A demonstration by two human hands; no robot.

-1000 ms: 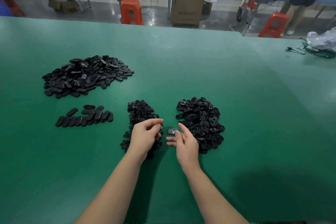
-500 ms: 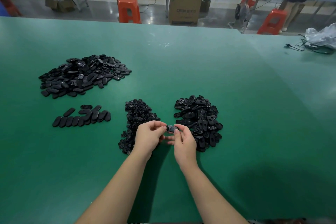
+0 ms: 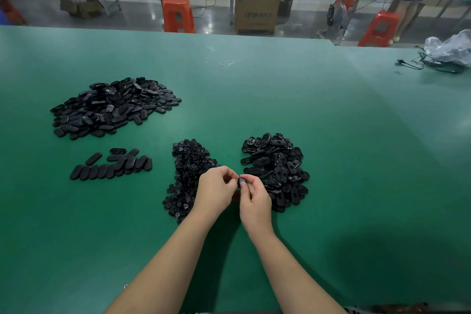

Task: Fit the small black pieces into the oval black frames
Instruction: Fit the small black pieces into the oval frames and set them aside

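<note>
two bare forearms, no sleeves; left grip [image 3: 216, 190] & right grip [image 3: 254, 199] ungloved

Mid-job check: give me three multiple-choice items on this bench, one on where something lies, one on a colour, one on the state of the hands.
1. Where is the neat row of oval pieces?
A. Below the far-left heap
B. Right of the frames heap
C. By the plastic bag

2. What colour is the table?
A. Blue
B. Green
C. Grey

3. What are the hands doing?
A. Both lie flat
B. One points away
C. Both pinch one black part

Answers: 1 A, it sits just near of the far-left heap. 2 B, the top is green. 3 C, left hand and right hand meet on the black part.
</note>
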